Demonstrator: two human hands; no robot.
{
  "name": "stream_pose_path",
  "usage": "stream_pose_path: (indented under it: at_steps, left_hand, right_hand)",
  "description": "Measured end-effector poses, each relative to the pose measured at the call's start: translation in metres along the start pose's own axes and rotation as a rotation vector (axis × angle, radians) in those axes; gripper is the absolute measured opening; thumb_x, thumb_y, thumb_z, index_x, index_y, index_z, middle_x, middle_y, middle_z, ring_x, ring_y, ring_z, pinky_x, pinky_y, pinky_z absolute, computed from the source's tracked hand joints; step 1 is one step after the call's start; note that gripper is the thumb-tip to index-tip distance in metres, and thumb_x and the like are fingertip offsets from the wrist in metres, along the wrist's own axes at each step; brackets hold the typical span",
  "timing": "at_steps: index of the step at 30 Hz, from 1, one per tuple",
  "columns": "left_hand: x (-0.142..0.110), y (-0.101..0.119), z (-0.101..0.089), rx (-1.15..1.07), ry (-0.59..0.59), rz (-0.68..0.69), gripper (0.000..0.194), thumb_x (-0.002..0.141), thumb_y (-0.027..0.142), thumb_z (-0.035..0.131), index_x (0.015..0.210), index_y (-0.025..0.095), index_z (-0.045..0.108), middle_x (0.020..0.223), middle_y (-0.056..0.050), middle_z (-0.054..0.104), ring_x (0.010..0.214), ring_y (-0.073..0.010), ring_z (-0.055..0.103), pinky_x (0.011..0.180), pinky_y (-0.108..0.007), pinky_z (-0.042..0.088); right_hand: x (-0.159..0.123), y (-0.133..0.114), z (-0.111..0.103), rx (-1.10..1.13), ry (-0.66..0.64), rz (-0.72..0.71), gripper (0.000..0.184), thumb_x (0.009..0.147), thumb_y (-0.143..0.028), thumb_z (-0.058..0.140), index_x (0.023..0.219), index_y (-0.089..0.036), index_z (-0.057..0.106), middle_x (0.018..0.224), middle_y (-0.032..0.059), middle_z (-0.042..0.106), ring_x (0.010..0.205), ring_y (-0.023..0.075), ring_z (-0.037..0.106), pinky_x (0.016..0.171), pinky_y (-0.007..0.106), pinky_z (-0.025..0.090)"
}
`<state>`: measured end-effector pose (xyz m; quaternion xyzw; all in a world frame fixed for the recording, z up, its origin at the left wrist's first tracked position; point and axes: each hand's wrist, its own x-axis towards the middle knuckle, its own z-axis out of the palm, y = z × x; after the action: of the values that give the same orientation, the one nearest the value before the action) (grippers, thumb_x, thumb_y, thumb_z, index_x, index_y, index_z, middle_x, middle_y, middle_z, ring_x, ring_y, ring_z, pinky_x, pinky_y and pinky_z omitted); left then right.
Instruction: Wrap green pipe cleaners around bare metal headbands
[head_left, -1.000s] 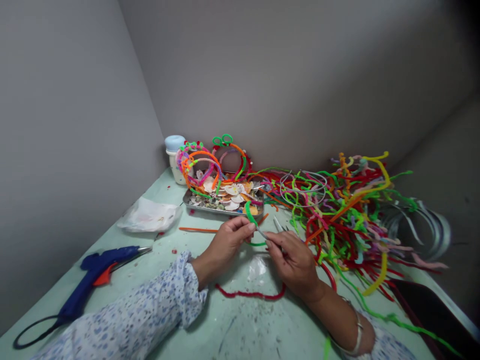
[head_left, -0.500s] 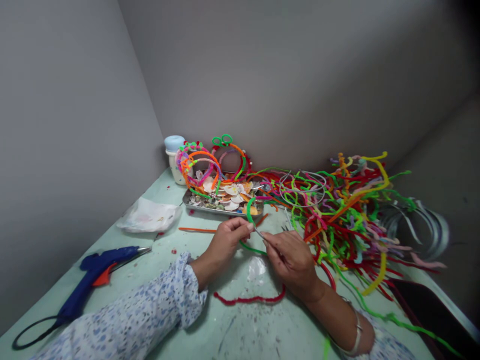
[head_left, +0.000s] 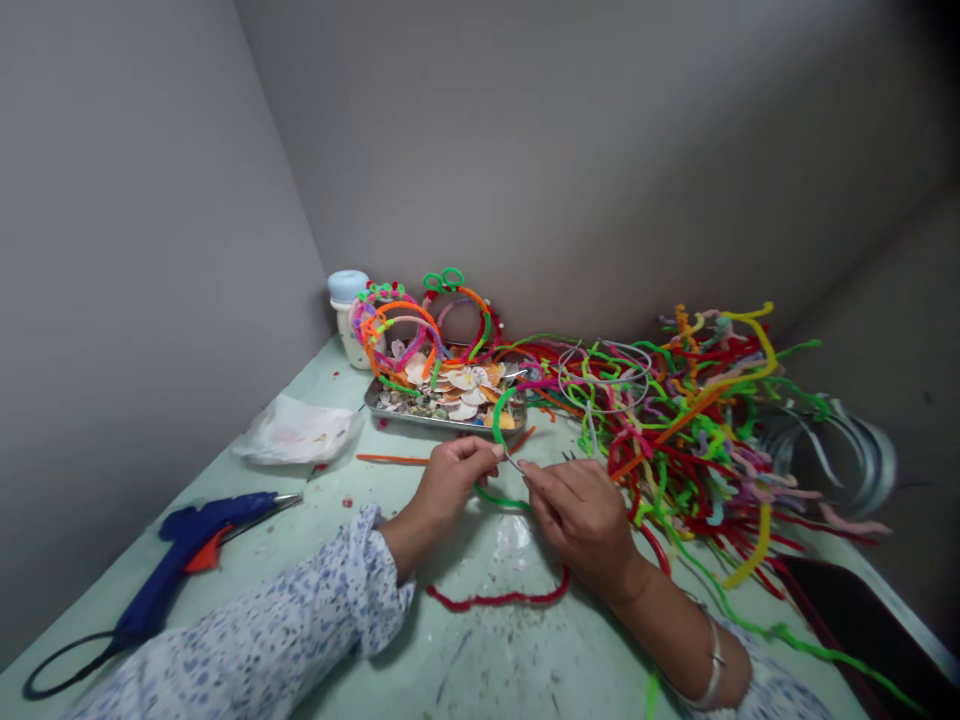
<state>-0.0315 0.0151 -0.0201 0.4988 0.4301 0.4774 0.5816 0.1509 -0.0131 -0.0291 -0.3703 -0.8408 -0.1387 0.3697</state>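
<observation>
Between my hands is a thin metal headband, partly wound with green pipe cleaner and pink farther along. My left hand is closed, thumb and forefinger pinching the band where the green winding stops. Bare grey metal shows from there to my right hand, whose fingertips pinch that end. A loose green pipe cleaner hangs in a curve below, from the left fingers towards the right hand; its far end is hidden. Under the hands, a red pipe cleaner lies on the table.
Behind stands a metal tray of shells, with wound headbands and a blue-lidded jar. A glue gun and plastic bag lie left. Right are heaped pipe cleaners, bare metal bands and a dark flat object.
The headband has turned slightly between my fingers, showing more of its green and pink curve. The loose green pipe cleaner hangs lower. Both hands have shifted only a little.
</observation>
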Motion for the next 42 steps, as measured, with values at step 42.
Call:
stream_pose_path:
  at_steps: [42]
  left_hand:
    - [-0.004, 0.007, 0.004, -0.608, -0.273, -0.304, 0.012, 0.082, 0.014, 0.068, 0.093, 0.011, 0.067, 0.077, -0.004, 0.067, 0.059, -0.0063, 0.062, 0.058, -0.014, 0.050]
  right_hand:
    - [-0.002, -0.003, 0.003, 0.380, 0.110, 0.215, 0.020, 0.089, -0.013, 0.055, 0.104, -0.023, 0.063, 0.085, 0.0028, 0.070, 0.076, 0.0179, 0.064, 0.073, 0.035, 0.047]
